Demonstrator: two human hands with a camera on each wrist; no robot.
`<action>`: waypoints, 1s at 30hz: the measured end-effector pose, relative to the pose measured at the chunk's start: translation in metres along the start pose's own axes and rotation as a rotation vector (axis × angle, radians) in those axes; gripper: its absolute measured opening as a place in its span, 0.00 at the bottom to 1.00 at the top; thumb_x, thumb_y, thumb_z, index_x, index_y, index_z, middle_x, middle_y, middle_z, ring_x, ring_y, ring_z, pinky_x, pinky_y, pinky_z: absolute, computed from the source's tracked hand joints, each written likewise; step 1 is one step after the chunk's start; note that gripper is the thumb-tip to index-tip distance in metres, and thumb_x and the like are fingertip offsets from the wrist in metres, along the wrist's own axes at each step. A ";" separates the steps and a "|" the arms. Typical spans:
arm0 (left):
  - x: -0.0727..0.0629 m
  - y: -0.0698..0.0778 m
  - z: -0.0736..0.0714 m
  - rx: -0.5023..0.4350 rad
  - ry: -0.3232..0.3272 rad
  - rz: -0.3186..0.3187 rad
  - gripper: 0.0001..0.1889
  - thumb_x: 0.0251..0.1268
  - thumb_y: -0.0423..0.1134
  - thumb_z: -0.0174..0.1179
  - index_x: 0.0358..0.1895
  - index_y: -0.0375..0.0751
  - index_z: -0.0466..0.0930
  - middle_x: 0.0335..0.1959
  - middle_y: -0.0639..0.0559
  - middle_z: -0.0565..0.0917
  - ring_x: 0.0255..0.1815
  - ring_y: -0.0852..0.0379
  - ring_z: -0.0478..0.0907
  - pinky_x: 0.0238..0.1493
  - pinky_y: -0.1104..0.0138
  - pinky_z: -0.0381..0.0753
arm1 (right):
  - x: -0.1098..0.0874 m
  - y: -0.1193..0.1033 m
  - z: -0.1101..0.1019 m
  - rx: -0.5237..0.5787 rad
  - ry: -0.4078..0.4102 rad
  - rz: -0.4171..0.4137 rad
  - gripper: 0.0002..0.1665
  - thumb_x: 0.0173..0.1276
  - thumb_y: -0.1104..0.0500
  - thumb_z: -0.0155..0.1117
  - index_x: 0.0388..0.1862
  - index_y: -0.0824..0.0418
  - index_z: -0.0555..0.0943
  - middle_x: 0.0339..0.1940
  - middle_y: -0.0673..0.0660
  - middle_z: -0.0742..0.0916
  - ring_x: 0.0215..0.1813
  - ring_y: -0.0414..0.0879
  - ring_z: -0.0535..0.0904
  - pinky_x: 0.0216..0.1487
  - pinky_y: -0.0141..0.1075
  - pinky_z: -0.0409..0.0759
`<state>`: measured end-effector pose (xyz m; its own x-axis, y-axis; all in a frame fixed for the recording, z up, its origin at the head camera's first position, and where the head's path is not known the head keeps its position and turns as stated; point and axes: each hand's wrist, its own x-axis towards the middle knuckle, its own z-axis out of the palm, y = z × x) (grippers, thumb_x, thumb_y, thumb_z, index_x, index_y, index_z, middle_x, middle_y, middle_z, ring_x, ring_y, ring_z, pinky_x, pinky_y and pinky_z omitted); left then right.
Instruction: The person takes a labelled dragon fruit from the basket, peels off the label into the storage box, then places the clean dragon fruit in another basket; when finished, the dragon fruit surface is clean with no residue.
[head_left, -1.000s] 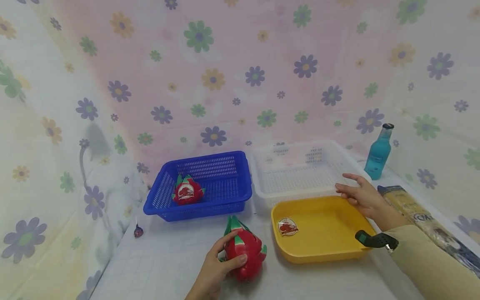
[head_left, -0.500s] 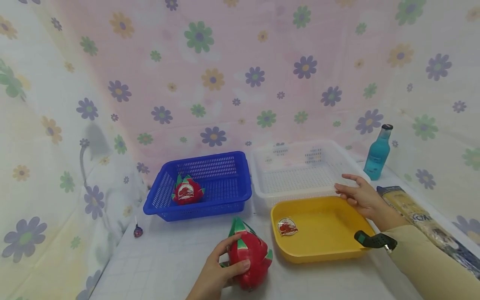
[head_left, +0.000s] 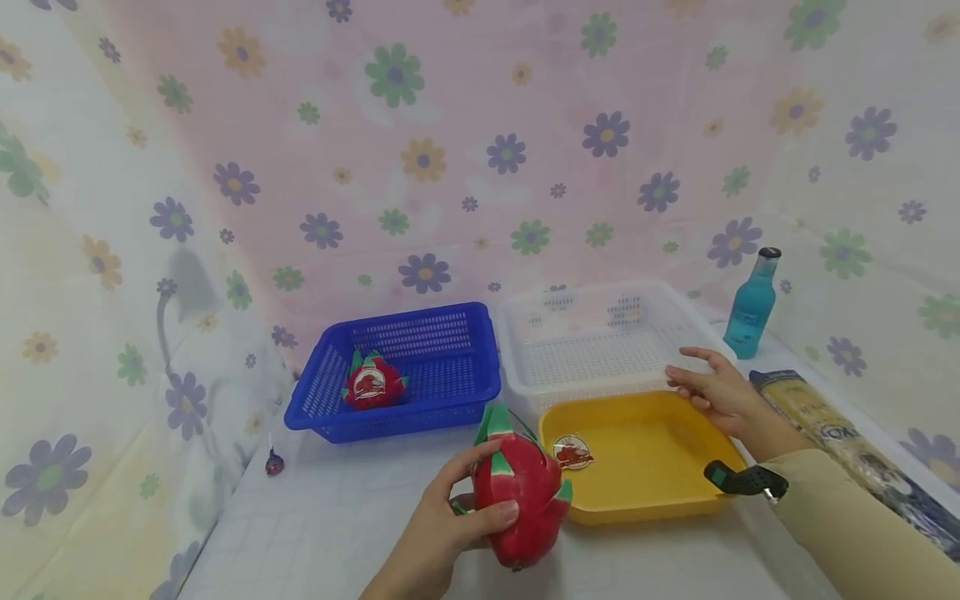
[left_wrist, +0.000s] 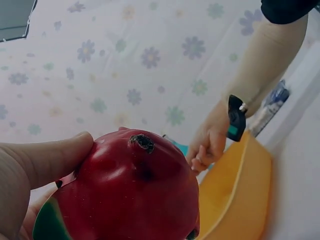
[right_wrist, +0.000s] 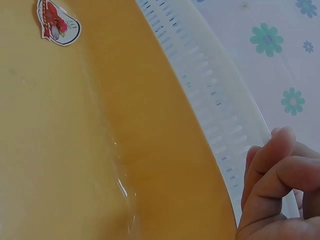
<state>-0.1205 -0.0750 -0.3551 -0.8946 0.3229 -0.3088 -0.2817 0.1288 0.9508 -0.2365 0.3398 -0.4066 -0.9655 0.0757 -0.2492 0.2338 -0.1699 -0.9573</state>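
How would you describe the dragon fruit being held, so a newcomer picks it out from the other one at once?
Start at the yellow tray near the table's front. Just to its left, the left hand grips a red dragon fruit with green-tipped scales. Unlike the other dragon fruit, which lies in the blue basket showing a sticker, this one is in a hand, outside any container.

White gridded tabletop point(head_left: 337, 533), flowered cloth walls around. Directly on top: blue perforated basket point(head_left: 450, 367) at back left; white perforated basket point(head_left: 600, 350) just beside, to right; yellow tray point(head_left: 645, 467) in front of white basket, touching. Blue glass bottle point(head_left: 752, 305) upright at back right corner. Long packaged item point(head_left: 840, 433) along right edge. Small dark wrapped object point(head_left: 274, 462) near left edge.
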 end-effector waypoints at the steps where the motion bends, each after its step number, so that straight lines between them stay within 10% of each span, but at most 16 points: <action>1: 0.001 0.004 0.001 0.011 0.004 0.018 0.39 0.54 0.44 0.73 0.70 0.63 0.66 0.71 0.39 0.62 0.62 0.37 0.69 0.47 0.51 0.87 | 0.000 0.000 0.000 0.003 0.001 0.002 0.57 0.64 0.52 0.71 0.79 0.47 0.43 0.32 0.46 0.88 0.24 0.37 0.77 0.26 0.18 0.73; 13: 0.048 0.046 0.011 0.035 0.012 0.192 0.35 0.57 0.41 0.71 0.68 0.61 0.69 0.71 0.42 0.64 0.67 0.34 0.68 0.52 0.48 0.85 | -0.005 -0.002 0.001 -0.004 -0.002 -0.002 0.55 0.64 0.52 0.70 0.78 0.49 0.44 0.33 0.46 0.87 0.24 0.37 0.77 0.26 0.18 0.73; 30: 0.145 0.098 0.044 0.027 -0.021 0.240 0.31 0.59 0.40 0.70 0.65 0.67 0.72 0.69 0.44 0.66 0.67 0.35 0.70 0.53 0.47 0.83 | -0.009 -0.001 0.001 -0.017 -0.005 -0.009 0.49 0.66 0.53 0.69 0.74 0.50 0.47 0.33 0.48 0.87 0.24 0.37 0.77 0.25 0.18 0.72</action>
<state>-0.2625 0.0261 -0.3075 -0.9272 0.3670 -0.0749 -0.0524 0.0710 0.9961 -0.2285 0.3387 -0.4031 -0.9682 0.0718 -0.2398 0.2269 -0.1530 -0.9618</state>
